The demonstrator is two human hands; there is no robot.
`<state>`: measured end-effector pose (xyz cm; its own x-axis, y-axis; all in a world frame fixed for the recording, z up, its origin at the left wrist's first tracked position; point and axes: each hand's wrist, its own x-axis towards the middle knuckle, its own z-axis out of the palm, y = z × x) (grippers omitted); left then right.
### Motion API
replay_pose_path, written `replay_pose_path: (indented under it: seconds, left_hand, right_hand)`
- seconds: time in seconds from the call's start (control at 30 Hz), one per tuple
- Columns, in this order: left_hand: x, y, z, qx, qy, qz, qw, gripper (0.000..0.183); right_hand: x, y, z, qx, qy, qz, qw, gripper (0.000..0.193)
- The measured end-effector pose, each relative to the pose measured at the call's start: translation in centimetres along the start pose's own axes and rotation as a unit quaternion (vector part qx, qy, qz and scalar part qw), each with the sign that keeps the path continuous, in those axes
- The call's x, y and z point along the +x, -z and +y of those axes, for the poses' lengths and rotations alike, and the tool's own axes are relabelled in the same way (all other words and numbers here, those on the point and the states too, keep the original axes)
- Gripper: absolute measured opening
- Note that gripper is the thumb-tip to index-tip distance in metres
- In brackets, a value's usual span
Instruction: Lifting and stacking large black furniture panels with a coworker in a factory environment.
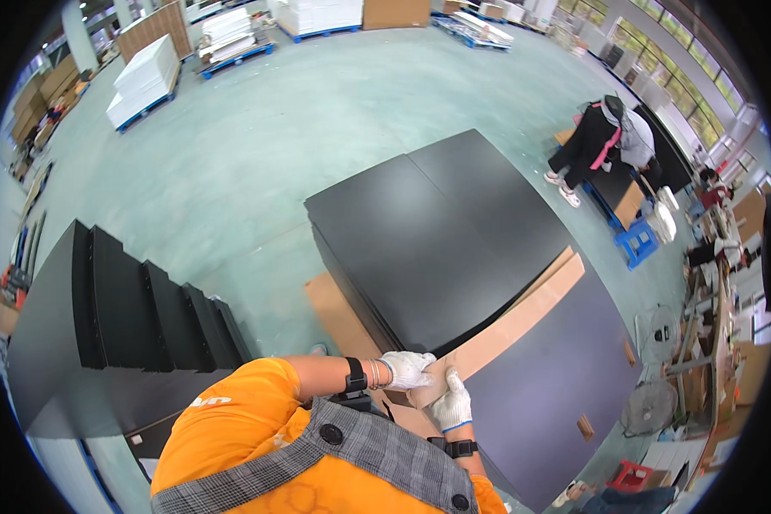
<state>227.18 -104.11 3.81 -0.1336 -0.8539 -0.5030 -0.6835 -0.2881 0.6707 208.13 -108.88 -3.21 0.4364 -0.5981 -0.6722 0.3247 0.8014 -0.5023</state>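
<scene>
Both my hands wear white knit gloves and are at the near end of a long brown cardboard strip (522, 305). My left hand (408, 369) is closed on the strip's near left corner. Just to the right, my right hand (454, 406) grips the same end, its thumb on top and its other fingers partly hidden. The strip runs away to the far right, between a stack of black sheets (420, 231) and a dark grey panel (540, 385). More brown cardboard (338, 313) shows along the stack's left side and below my hands.
Black panels (128, 300) stand in a stepped row at my left. Another person (612, 141) bends over a pallet at the far right, near a blue stool (636, 244). Fans (649, 408) and a workbench (711, 343) line the right side. White stacks (150, 77) on pallets stand farther back.
</scene>
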Motion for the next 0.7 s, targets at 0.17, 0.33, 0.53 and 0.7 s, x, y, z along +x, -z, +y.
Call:
replay_pose_path:
  seconds: [0.17,0.33,0.53,0.7]
  left_hand:
    - [-3.1,2.1,-3.2,-0.089,0.079,0.077,0.99,0.057]
    - [-8.9,2.0,-11.3,-0.16,0.176,0.212,0.948,0.059]
    - [-16.9,0.8,-24.5,-0.185,0.316,0.328,0.871,0.06]
    - [-24.0,1.9,-34.9,-0.254,0.451,0.318,0.795,0.058]
  right_hand:
    - [0.9,-1.6,-0.2,-0.097,0.085,-0.021,0.991,0.042]
    - [1.8,-4.2,-0.9,-0.076,0.107,-0.062,0.989,0.052]
    - [4.6,-9.9,0.1,-0.123,0.169,-0.109,0.972,0.056]
    - [7.1,-16.6,4.1,-0.153,0.161,-0.128,0.967,0.053]
